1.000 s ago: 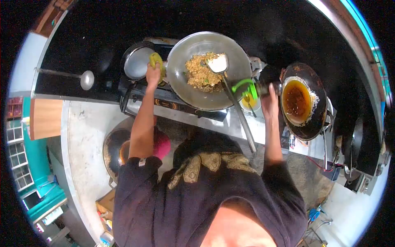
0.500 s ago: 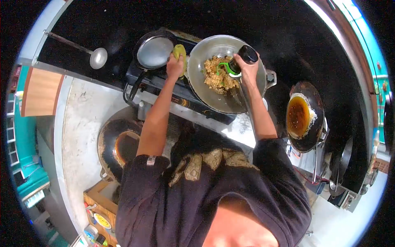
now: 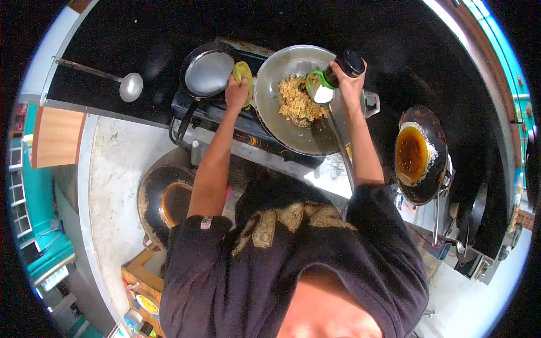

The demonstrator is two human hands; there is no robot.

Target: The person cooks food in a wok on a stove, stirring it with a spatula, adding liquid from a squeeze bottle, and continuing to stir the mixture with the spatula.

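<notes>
My left hand (image 3: 236,94) is closed around a yellow-green cloth (image 3: 243,72), pressed to the left side of a large metal wok (image 3: 301,142). A clump of fried rice (image 3: 297,100) with green bits lies inside the wok. Over the wok's right side, my right hand (image 3: 350,84) grips a dark bottle (image 3: 350,63) with a green collar. The bottle is tilted toward the rice, and a white surface shows by the collar. Below my right wrist, a long-handled utensil (image 3: 342,147) rests in the wok; its head is partly hidden.
Left of the wok, a small frying pan (image 3: 209,73) sits on the gas stove (image 3: 225,132). A ladle (image 3: 131,87) lies farther left. At the right, a dark wok (image 3: 420,191) holds brown liquid and white grains. Another dark wok (image 3: 151,197) stands lower left.
My right hand has moved slightly right and up with the bottle, whose green collar now faces me more. The left hand keeps its hold on the cloth.
</notes>
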